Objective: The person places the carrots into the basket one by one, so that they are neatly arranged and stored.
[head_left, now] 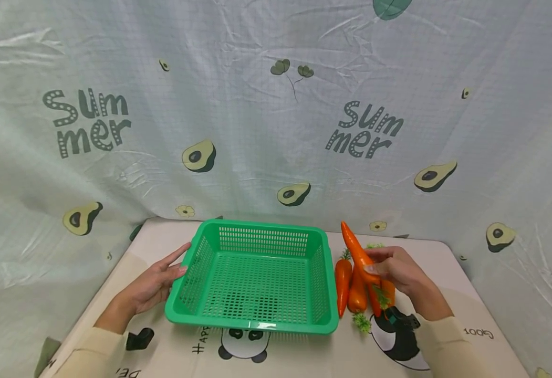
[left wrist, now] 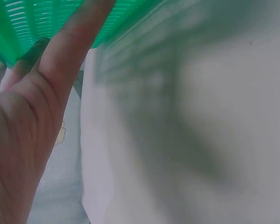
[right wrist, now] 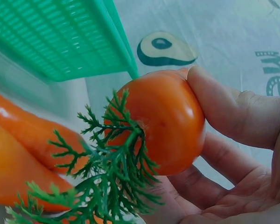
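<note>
In the head view, a green plastic basket (head_left: 252, 328) with slotted walls stands in the middle of the table, its inside bare. My left hand (head_left: 155, 281) is at its left side, fingers nearly straight and touching the outer wall and rim. The left wrist view shows those fingers (left wrist: 67, 51) extended along the green wall. My right hand (head_left: 401, 270) pinches an orange carrot (head_left: 355, 247) between thumb and fingers, tip tilted up toward the back. Its stem end and green leaves (right wrist: 126, 158) face the right wrist camera. Below it lie several other carrots (head_left: 343, 281) beside the basket.
The pale table cover (head_left: 313, 359) has printed pandas and lettering. A small black object (head_left: 139, 339) is near my left forearm. Hanging printed cloth (head_left: 247, 131) encloses the table's back and sides.
</note>
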`<state>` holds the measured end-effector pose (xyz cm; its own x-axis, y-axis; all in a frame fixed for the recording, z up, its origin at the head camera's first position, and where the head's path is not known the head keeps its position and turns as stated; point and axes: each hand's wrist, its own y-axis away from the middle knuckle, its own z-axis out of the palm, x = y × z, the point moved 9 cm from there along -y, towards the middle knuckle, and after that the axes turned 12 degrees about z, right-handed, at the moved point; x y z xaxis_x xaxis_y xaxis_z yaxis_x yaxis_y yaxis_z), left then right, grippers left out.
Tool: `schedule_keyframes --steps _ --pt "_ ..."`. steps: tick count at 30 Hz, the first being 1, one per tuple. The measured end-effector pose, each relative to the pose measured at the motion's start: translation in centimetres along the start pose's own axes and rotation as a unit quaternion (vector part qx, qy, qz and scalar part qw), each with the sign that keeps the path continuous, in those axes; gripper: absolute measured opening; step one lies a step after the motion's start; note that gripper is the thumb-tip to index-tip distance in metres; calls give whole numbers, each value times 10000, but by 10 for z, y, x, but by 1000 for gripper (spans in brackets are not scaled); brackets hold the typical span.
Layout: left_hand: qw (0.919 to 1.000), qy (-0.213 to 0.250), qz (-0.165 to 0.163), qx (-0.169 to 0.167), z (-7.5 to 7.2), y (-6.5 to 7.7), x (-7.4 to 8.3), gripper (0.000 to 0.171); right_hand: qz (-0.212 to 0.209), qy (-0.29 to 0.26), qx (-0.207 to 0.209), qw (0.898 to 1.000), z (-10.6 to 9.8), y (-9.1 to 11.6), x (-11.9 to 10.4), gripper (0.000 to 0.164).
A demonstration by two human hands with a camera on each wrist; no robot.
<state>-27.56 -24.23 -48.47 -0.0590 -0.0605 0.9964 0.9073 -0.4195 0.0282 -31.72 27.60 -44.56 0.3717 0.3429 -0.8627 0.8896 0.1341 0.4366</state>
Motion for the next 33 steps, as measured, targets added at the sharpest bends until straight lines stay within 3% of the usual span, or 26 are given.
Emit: schedule_keyframes --steps 8,21,33 --pt "9999 -75 -62 96 -1 0 -4 78 242 -93 -104 9996 10 -1 -4 59" --pt "9999 -43 -65 120 -1 0 -3 78 -37 266 -295 9992 24 -11 -25 58" --pt "9999 83 -4 68 -1 1 -4 78 49 618 -254 9978 35 -18 -41 54"
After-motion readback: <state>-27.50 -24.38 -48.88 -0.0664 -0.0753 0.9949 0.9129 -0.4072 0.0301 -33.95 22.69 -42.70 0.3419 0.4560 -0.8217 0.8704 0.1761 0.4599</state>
